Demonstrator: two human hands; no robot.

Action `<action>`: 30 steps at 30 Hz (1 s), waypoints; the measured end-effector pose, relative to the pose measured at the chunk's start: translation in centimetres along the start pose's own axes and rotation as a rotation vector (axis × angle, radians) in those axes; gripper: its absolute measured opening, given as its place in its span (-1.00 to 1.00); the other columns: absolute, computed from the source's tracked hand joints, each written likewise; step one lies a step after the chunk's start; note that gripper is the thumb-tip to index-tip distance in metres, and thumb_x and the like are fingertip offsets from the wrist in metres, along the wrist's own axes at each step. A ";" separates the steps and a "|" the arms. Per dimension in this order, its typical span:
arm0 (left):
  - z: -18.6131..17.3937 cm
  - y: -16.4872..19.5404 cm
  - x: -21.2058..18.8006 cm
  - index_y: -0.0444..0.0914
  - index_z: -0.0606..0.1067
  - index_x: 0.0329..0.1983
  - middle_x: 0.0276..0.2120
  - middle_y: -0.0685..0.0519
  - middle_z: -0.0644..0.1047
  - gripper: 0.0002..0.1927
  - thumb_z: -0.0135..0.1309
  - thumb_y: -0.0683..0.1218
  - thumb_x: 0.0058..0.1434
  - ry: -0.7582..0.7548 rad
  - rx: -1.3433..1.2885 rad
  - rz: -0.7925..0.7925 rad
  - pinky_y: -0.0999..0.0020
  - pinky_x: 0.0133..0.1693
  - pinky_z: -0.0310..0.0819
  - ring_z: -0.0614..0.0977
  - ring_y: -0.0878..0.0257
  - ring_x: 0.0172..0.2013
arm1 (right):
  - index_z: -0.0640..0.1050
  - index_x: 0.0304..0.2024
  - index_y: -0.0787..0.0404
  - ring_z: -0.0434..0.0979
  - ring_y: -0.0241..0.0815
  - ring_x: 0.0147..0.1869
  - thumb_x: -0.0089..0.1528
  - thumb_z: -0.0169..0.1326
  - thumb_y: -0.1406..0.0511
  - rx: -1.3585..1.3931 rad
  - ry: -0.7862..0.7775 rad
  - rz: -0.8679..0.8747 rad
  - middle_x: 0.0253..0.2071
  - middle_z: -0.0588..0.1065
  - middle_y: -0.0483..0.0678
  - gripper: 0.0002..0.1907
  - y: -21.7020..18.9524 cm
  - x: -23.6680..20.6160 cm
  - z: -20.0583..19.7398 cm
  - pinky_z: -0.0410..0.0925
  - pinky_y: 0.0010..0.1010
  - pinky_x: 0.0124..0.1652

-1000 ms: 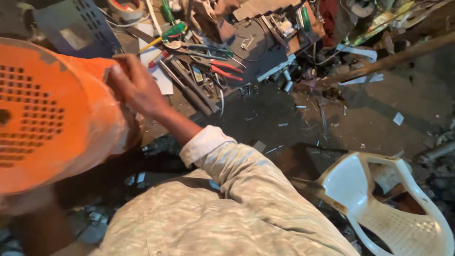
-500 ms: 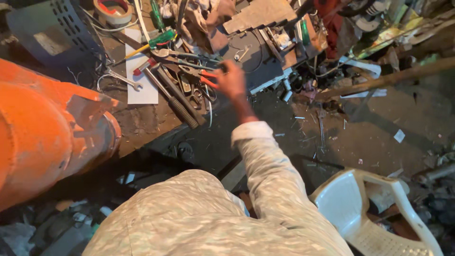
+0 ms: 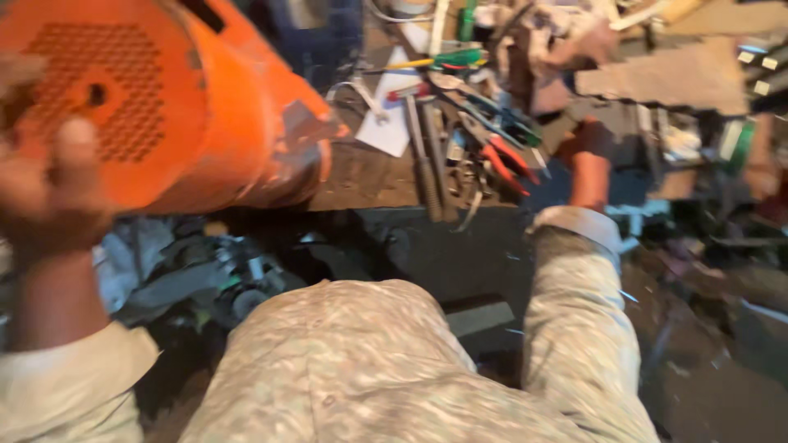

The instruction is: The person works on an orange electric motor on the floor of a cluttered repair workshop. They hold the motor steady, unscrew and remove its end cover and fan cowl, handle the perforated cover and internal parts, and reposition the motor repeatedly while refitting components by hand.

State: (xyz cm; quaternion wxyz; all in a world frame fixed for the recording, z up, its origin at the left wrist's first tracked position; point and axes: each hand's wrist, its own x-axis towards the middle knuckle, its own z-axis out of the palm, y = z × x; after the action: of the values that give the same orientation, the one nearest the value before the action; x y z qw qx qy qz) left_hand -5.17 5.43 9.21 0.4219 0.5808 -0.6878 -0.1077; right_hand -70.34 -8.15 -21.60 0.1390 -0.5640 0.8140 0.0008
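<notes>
A big orange motor housing [image 3: 238,107] with a perforated round end cover lies on the wooden bench at upper left. My left hand [image 3: 49,193] is blurred and rests against that perforated end, fingers laid on its rim. My right hand [image 3: 584,156] is stretched out far over the bench, beside a pile of hand tools [image 3: 460,156] that includes red-handled pliers [image 3: 502,162] and long metal bars. Motion blur hides whether its fingers hold anything. Both sleeves are pale and patterned.
A white paper sheet [image 3: 392,123] lies under the tools, with a green-handled screwdriver [image 3: 455,59] behind it. Dark blocks, boards and scrap crowd the bench at upper right [image 3: 681,90]. Below the bench edge sit dark metal parts [image 3: 230,279] and a littered floor.
The view has swung left, so the orange housing now fills the upper left. My left hand has come into view on its end cover. My right hand has reached further out past the tools.
</notes>
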 end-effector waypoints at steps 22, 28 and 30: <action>-5.6 -2.8 0.5 -0.32 0.27 0.41 0.33 -0.17 0.34 0.02 0.13 0.53 0.22 -0.150 0.038 0.230 0.12 0.38 0.27 0.38 -0.03 0.33 | 0.49 -0.06 0.26 0.58 -0.25 -0.21 0.33 0.10 0.32 1.709 -0.325 -0.137 -0.22 0.56 -0.02 -0.83 -18.5 -27.9 0.6 0.41 -0.44 -0.26; -2.6 -14.1 2.4 -0.29 0.26 0.44 0.33 -0.05 0.35 -0.19 -0.05 0.42 0.49 -0.111 -0.825 -0.129 0.09 0.47 0.25 0.39 0.09 0.35 | 0.40 0.17 0.29 0.44 -0.24 0.13 0.48 -0.11 0.32 1.687 -0.002 -0.599 0.14 0.50 0.05 -0.75 -29.8 -31.0 -5.5 0.34 -0.36 0.17; -1.7 -15.8 1.9 -0.25 0.18 0.50 0.43 -0.02 0.29 -0.19 -0.16 0.42 0.48 -0.262 -1.023 -0.161 0.07 0.52 0.16 0.32 0.09 0.44 | 0.32 0.15 0.25 0.44 -0.22 0.28 0.48 -0.15 0.32 1.894 0.087 -0.680 0.24 0.44 0.02 -0.78 -36.1 -30.5 -8.0 0.29 -0.36 0.32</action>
State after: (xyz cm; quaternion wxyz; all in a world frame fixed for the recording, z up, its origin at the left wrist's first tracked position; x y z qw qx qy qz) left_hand 7.24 -0.49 1.09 0.5522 0.3336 -0.5477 -0.5328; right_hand -29.10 5.50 -1.38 0.4931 -0.4230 0.2796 -0.7069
